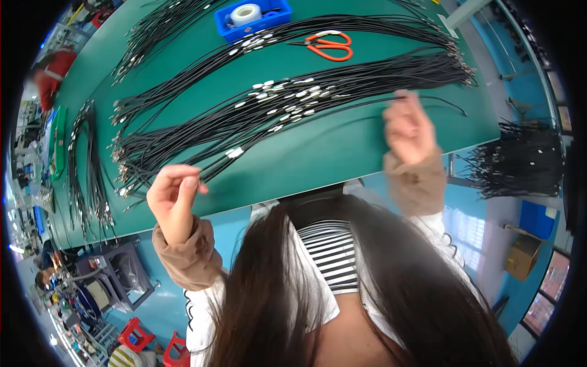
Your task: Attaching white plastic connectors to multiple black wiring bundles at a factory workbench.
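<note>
Left hand (173, 199): held low over the front of the green table (299, 160), near its left end. Fingers curled inward, thumb and forefinger brought close together at the tips. A black cable (361, 106) leads down to those tips from the right; whether they pinch it, cannot tell.

Right hand (411, 127): over the table toward its right end, blurred. Fingers point away from the body, loosely bent, neither spread wide nor balled up. Fingertips meet the line of the same cable; grip on it cannot be made out.

The cable lies along the near side of the thick cable bundle (391, 74), between the two hands, its thin far end curving past the right hand. A white tag (234, 152) sits on the line near the left hand.

Around: thick bundle carries many white tags in its middle. Behind it, a second bundle (379, 23); between the two, scissors (333, 44) with orange handles. Farther back, a blue tray (260, 26) with a roll of white tape (238, 15) inside. Shorter cable bunch (92, 165) at the table's left.
</note>
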